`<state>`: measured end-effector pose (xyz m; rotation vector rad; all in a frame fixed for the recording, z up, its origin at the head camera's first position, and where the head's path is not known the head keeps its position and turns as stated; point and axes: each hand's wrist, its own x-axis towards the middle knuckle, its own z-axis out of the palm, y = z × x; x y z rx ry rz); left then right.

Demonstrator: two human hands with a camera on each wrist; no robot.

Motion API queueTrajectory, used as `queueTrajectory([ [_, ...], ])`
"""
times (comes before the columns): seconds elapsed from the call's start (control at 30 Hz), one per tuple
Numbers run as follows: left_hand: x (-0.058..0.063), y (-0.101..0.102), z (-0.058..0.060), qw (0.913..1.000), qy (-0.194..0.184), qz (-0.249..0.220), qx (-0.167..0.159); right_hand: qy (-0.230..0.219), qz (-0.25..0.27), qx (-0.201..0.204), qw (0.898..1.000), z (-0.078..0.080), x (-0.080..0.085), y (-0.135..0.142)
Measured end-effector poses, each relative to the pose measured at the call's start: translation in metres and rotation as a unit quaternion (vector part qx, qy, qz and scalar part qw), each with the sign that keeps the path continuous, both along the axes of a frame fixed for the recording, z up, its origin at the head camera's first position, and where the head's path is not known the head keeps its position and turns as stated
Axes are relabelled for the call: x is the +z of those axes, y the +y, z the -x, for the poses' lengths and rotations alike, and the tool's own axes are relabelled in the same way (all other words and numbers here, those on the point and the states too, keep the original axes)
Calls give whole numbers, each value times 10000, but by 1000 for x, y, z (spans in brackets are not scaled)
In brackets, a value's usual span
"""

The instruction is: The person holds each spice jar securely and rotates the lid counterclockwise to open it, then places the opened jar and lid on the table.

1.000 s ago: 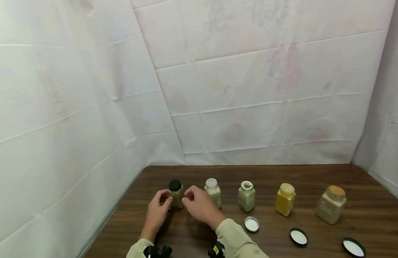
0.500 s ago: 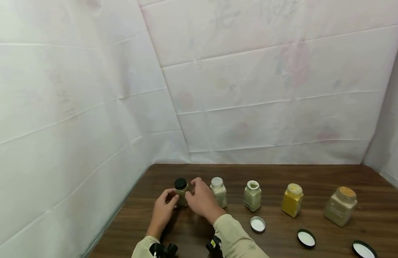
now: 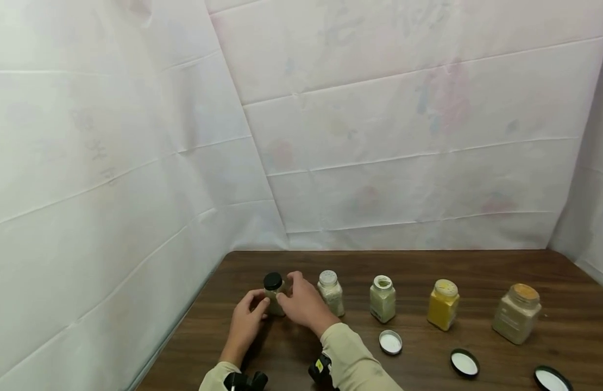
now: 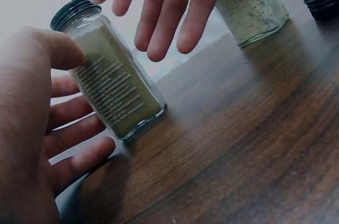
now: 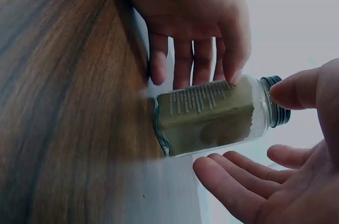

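A square glass spice jar (image 3: pixel 276 309) of brownish-green powder, with a black ribbed lid (image 3: pixel 272 281) on, stands upright at the table's left. My left hand (image 3: pixel 245 321) holds its body from the left, the thumb on the printed label (image 4: pixel 108 89) and the fingers behind the glass. On the other side is my right hand (image 3: pixel 306 307), its fingers spread and nearly straight. In the right wrist view its thumb (image 5: pixel 296 90) overlaps the black lid, while the fingertips (image 5: pixel 206 168) lie close along the jar's side.
Right of the hands stand several lidless jars: one of pale flakes (image 3: pixel 332 296), a pale-green one (image 3: pixel 382 304), a yellow one (image 3: pixel 443 309) and a larger one with an orange top (image 3: pixel 516 317). Loose lids (image 3: pixel 390 342) lie in front on the wooden table (image 3: pixel 360 374).
My right hand has come in closer around the jar, its thumb now overlapping the jar's front. The left hand keeps its hold. The head view has shifted slightly, moving everything rightward in it.
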<state>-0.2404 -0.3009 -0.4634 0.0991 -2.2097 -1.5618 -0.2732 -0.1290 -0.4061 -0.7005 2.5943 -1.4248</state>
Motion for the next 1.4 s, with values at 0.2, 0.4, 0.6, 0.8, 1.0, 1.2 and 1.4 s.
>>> queueTrajectory([
  [0.2,-2,0,-1,9999,-101,43,55,9,58,20,10000,4,-10,-8],
  [0.4,-2,-1,0,9998,-176,99,20,549,393,-45,9977,3,-21,-15],
  [0.6,-5,-1,1,9988,-476,114,-11,849,753,-114,9935,1,-25,-14],
  [0.8,-7,1,-1,9985,-501,-23,-203,700,862,-83,9938,0,-29,-10],
  [1.0,-4,-6,2,9954,-620,-67,-727,742,926,-126,9929,2,-28,-7],
  [1.2,-4,-12,3,9944,-634,-14,-851,832,897,-60,9925,4,-22,-9],
  [1.4,11,-8,-4,9937,-633,-65,-919,931,884,-126,9917,6,-22,-10],
])
